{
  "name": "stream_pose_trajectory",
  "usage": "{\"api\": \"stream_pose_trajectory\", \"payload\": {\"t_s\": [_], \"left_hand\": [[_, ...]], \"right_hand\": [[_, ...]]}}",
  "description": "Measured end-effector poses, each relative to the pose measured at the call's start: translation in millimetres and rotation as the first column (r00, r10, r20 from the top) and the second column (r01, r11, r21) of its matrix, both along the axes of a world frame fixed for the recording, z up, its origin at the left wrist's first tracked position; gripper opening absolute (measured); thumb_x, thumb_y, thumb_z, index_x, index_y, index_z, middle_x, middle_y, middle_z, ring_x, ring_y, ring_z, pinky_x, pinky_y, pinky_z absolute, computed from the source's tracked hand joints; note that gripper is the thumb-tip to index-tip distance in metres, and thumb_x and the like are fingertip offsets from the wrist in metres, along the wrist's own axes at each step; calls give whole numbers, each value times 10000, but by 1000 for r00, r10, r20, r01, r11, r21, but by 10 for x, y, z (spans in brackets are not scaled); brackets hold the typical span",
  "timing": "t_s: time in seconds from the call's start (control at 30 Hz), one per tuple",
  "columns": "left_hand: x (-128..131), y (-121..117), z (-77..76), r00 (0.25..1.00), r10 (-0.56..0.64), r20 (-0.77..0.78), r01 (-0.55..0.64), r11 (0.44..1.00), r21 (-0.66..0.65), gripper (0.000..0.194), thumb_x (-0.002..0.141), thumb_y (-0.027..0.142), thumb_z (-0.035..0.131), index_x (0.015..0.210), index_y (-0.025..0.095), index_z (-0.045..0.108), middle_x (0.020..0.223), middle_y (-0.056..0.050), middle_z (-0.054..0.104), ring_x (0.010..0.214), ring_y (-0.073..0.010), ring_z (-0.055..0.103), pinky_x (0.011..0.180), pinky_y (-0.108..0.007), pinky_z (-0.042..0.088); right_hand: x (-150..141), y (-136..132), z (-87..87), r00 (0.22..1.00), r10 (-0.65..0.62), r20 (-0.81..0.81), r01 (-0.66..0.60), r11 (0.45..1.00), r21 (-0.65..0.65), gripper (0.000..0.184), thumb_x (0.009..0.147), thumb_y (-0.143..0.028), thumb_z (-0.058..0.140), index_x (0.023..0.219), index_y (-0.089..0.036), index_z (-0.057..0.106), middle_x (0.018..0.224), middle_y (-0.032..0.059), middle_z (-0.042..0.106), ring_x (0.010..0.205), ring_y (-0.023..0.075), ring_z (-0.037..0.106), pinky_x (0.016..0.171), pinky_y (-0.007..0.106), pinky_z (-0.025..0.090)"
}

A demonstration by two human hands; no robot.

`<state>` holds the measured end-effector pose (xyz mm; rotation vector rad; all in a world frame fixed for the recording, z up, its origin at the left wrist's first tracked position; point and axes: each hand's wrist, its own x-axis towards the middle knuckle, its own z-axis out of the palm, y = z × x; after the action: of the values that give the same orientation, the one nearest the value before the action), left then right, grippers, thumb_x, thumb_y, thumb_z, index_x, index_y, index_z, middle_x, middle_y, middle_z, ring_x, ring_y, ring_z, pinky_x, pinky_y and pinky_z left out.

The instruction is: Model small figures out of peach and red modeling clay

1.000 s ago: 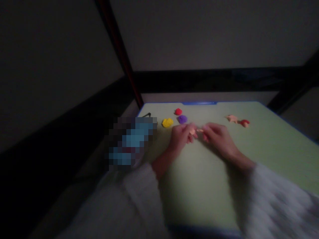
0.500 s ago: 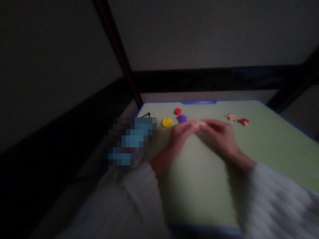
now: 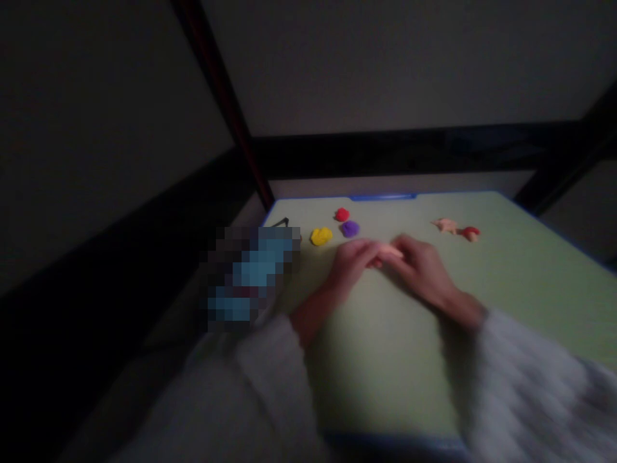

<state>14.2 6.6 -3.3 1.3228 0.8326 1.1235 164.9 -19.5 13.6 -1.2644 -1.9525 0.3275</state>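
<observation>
My left hand point(image 3: 354, 263) and my right hand point(image 3: 424, 270) meet above the pale table, fingers closed around a small peach-coloured piece of modelling clay point(image 3: 391, 249). Fingers hide much of the piece, so its full shape cannot be made out. Just beyond my left hand lies a purple lump of clay point(image 3: 350, 229). A yellow lump point(image 3: 321, 236) is to its left, and a red lump point(image 3: 342, 215) sits a little behind. Farther right, past my right hand, are a peach clay figure with pointed ends point(image 3: 446, 225) and a red-capped, mushroom-like clay piece point(image 3: 470, 233) beside it.
The pale green table point(image 3: 385, 360) has a blue edge, with a blue handle-like strip point(image 3: 383, 197) at the far side. A blurred-out blue patch point(image 3: 260, 263) covers something at the left edge. A wall with a dark band point(image 3: 385, 154) rises behind.
My hands have drawn slightly nearer to me and the right fingers have curled further over. More of the peach clay shows between them now. The lumps on the table stay put.
</observation>
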Motion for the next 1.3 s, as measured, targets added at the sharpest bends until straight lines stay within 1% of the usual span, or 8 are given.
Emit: {"api": "stream_pose_trajectory", "payload": {"t_s": [0.37, 0.63, 0.73, 0.83, 1.03, 1.17, 1.23, 1.3], "left_hand": [[21, -47, 44, 996, 60, -63, -60, 998, -6, 255, 748, 354, 510, 616, 138, 539, 527, 18, 490, 495, -69, 433, 494, -209, 325], [25, -62, 42, 994, 48, -103, -46, 999, 20, 269, 797, 334, 433, 596, 160, 471, 516, 30, 456, 477, -72, 408, 490, -217, 315], [40, -81, 34, 989, 39, -141, -35, 999, 28, 296, 834, 315, 373, 588, 168, 444, 497, 31, 444, 464, -74, 404, 494, -223, 320], [64, -103, 17, 984, 35, -173, -28, 999, 38, 346, 858, 374, 359, 593, 169, 447, 482, 33, 431, 461, -78, 401, 485, -225, 312], [111, -102, -16, 998, 19, -65, -14, 997, 70, 345, 853, 408, 391, 602, 175, 438, 481, 47, 412, 456, -72, 389, 493, -219, 318], [104, -65, -34, 999, 39, -30, -37, 997, 64, 397, 854, 436, 386, 552, 179, 399, 473, 48, 392, 455, -66, 381, 489, -211, 313], [92, -45, -32, 997, 80, -18, -79, 996, 42, 427, 861, 450, 366, 530, 180, 380, 458, 50, 371, 443, -63, 368, 474, -208, 298], [83, -27, -21, 994, 113, -5, -113, 993, 24, 442, 872, 444, 342, 519, 179, 369, 448, 48, 359, 432, -61, 356, 461, -205, 284]], "right_hand": [[-2, -8, 22, 982, 165, 94, -168, 986, 23, 354, 918, -401, 370, 700, -184, 544, 631, 18, 586, 539, 129, 487, 555, 239, 339], [-18, -10, -13, 980, 171, 102, -182, 978, 105, 326, 941, -307, 331, 684, -184, 489, 602, 1, 562, 519, 118, 473, 544, 232, 336], [-32, -14, -19, 978, 178, 104, -188, 978, 94, 317, 937, -290, 331, 683, -185, 488, 599, -1, 566, 513, 115, 476, 544, 228, 343], [-50, -24, -13, 972, 218, 85, -224, 973, 64, 308, 932, -270, 331, 705, -179, 517, 618, 4, 583, 530, 115, 492, 560, 223, 360], [-133, -88, 46, 965, 211, -153, -215, 977, -11, 350, 925, -323, 344, 647, -180, 502, 584, -11, 537, 551, 111, 477, 559, 215, 377], [-144, -67, 64, 919, 89, -385, -113, 993, -42, 360, 886, -345, 431, 558, -197, 423, 504, -51, 409, 475, 92, 369, 459, 199, 317], [-111, -9, 51, 827, -5, -562, -36, 997, -62, 381, 868, -353, 468, 527, -197, 404, 480, -61, 373, 449, 82, 328, 422, 192, 277], [-72, 61, 30, 673, -64, -737, 0, 996, -87, 395, 855, -348, 495, 505, -190, 404, 465, -65, 370, 432, 71, 306, 403, 184, 250]]}}
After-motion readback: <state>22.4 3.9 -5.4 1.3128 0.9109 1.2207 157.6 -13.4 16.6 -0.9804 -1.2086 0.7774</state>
